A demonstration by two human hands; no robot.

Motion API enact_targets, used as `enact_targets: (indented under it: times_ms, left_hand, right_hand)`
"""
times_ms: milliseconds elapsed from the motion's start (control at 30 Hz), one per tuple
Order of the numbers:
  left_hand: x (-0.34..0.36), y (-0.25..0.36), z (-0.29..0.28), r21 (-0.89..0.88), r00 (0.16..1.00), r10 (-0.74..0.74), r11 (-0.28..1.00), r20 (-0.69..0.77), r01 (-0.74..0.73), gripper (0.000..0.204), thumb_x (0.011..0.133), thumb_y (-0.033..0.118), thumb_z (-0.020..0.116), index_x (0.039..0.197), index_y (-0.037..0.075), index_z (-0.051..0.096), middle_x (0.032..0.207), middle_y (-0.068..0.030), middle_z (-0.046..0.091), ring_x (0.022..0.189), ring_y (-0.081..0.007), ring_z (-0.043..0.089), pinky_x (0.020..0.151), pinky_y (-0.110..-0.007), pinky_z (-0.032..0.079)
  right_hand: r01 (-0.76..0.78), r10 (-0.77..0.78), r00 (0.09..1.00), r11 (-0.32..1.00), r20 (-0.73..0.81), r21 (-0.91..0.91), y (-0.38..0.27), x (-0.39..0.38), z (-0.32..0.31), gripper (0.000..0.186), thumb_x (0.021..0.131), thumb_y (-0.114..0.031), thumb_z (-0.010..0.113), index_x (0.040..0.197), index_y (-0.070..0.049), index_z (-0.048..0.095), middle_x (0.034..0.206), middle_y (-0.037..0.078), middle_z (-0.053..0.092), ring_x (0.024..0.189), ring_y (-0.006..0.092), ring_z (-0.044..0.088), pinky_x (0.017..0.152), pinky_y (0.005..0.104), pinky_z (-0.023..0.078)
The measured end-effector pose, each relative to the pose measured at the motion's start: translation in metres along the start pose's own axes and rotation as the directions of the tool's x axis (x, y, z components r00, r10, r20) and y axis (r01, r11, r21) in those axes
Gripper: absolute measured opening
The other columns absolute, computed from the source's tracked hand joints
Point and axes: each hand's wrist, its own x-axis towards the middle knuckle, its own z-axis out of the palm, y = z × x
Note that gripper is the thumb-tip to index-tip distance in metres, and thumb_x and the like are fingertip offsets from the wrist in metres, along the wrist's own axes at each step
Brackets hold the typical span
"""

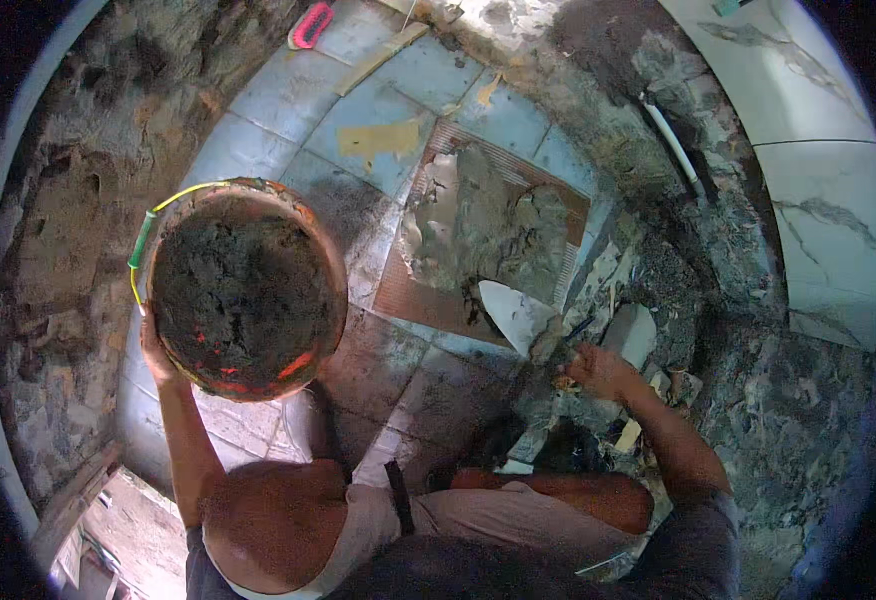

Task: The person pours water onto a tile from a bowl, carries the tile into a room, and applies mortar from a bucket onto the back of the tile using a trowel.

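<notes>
My left hand (157,352) grips the lower left side of a reddish bucket (328,288) filled with dark grey mortar (238,275). The bucket's yellow wire handle has a green grip (143,240) and hangs out to the left. My right hand (601,372) is closed around the handle of a pointed trowel (514,317), its pale blade lying over the near edge of a square brown tile (405,298). That tile bears uneven grey adhesive (498,220) with comb lines along its edges. It lies at an angle on light blue floor tiles (263,95).
Rough wall (73,220) rises at the left; marbled white tiles (823,230) line the far right. A white pipe (676,150) runs along the debris strip on the right. A pink brush (310,25), tan scraps (378,140) and a pale block (630,335) lie about.
</notes>
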Motion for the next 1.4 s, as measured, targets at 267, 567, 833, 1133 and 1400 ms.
enact_targets:
  times_ms: [267,567,833,1133,1400]
  left_hand:
    - [-0.005,0.005,0.008,-0.077,0.997,-0.021,0.997,0.073,0.027,0.049,0.089,0.040,0.041,0.120,0.002,0.045,0.115,-0.0131,0.053,0.102,-0.0259,0.053,0.087,-0.039,0.043]
    - [-0.009,0.007,0.006,-0.054,0.992,0.045,0.998,0.121,-0.039,0.053,0.087,0.044,0.043,0.119,0.001,0.045,0.115,-0.0140,0.052,0.103,-0.0269,0.052,0.086,-0.040,0.044]
    - [-0.003,-0.002,0.010,-0.048,0.993,0.054,0.998,0.105,-0.049,0.050,0.088,0.041,0.043,0.119,0.001,0.046,0.112,-0.0150,0.054,0.100,-0.0275,0.054,0.086,-0.040,0.044]
    - [-0.009,0.009,-0.006,-0.087,0.995,0.050,0.995,0.090,-0.042,0.042,0.090,0.035,0.042,0.115,0.002,0.049,0.110,-0.0135,0.055,0.095,-0.0252,0.056,0.081,-0.039,0.047]
    - [0.000,-0.003,-0.003,-0.091,0.988,0.070,0.994,0.134,-0.058,0.043,0.090,0.035,0.042,0.115,0.001,0.048,0.109,-0.0128,0.056,0.096,-0.0253,0.056,0.081,-0.038,0.046]
  right_hand:
    - [-0.501,0.476,0.863,0.757,-0.170,-0.420,-0.055,0.022,-0.007,0.034,0.080,-0.033,0.054,0.101,-0.007,0.047,0.076,0.015,0.061,0.070,0.0344,0.060,0.061,0.0453,0.049]
    - [-0.626,0.597,0.779,0.736,-0.189,-0.255,-0.113,-0.011,-0.085,0.044,0.082,-0.034,0.051,0.117,-0.008,0.043,0.080,0.016,0.062,0.071,0.0337,0.061,0.062,0.0483,0.048]
    - [-0.518,0.402,0.834,0.807,-0.378,-0.284,-0.053,0.087,-0.100,0.039,0.083,-0.037,0.049,0.105,-0.005,0.049,0.083,0.015,0.062,0.078,0.0338,0.061,0.069,0.0463,0.049]
    - [-0.532,0.443,0.824,0.819,-0.353,-0.214,-0.081,0.100,-0.123,0.038,0.081,-0.033,0.054,0.098,0.001,0.054,0.086,0.019,0.058,0.081,0.0329,0.059,0.070,0.0439,0.049]
    - [-0.537,0.466,0.842,0.772,-0.271,-0.340,-0.013,0.107,-0.121,0.028,0.087,-0.029,0.043,0.094,-0.008,0.060,0.097,0.010,0.058,0.089,0.0314,0.056,0.076,0.0419,0.047]
